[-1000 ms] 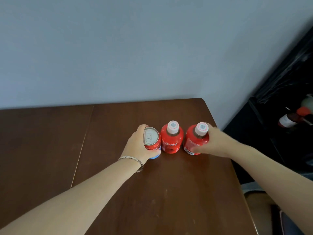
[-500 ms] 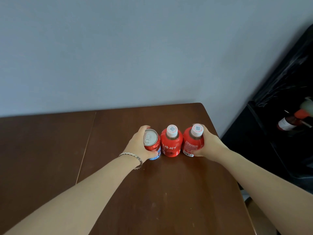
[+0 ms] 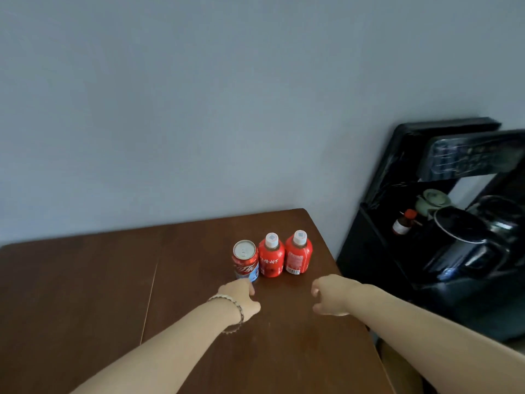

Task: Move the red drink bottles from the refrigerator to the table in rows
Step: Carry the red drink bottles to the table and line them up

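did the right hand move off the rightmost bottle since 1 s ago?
Yes. The right hand has let go and pulled back toward the person; it is now nearer than the rightmost bottle, which stands alone on the table.

Head cam, fwd-down over table (image 3: 199, 280).

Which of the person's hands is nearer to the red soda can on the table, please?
Left. The left hand sits just in front of the red soda can; the right hand is farther off, to its right.
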Demonstrator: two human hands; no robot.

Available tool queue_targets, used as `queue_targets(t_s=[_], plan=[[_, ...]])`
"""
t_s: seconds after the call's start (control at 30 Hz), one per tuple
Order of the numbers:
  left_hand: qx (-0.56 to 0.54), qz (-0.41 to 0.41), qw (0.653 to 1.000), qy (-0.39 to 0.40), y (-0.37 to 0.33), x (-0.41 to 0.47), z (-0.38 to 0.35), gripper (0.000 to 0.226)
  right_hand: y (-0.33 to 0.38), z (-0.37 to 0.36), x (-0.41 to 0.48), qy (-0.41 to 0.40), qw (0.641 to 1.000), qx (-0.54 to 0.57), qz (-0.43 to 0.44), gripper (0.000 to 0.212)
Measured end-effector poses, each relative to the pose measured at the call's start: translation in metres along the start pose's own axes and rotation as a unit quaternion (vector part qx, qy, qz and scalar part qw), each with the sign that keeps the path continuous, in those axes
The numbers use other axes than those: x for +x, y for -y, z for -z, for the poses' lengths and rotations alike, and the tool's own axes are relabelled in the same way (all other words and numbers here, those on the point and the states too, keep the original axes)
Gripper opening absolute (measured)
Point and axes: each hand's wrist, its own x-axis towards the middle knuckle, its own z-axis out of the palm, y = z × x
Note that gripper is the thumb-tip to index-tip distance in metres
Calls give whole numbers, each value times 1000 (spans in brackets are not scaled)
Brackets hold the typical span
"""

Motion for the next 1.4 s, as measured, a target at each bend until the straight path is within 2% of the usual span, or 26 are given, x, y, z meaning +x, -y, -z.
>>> queue_targets(t_s=[0.07,0.13,0.33,0.47,0.6,0.77,0.97,1.2,1.4], plan=[[43,-25,998,39,-8,-21,1,31,7,-2,-31,-14,1000,-16,-16,41],[67,-82,993,48,-16,-44,1,19,14,-8,-65,-38,998,-3,-39,42],[126,-256,958,-3,-59,-133,-25,18,17,-56,-200,-158,974,109,-118,37],[190,-371,909,18,-111,-211,-66,19,-4,-110,-311,-191,956,99,-201,33],[255,-489,834,29,-172,-307,-121,24,-33,-176,-438,-191,914,143,-329,31],[285,-632,719,38,-238,-453,-219,23,-47,-282,-605,-225,823,205,-480,34],[314,-751,579,48,-282,-661,-368,27,-26,-428,-820,-180,711,233,-639,30],[307,-830,457,91,-309,-916,-509,29,19,-555,-1067,-132,566,263,-770,29],[282,-890,340,110,-327,-1096,-598,26,45,-640,-1224,-95,445,271,-848,26]])
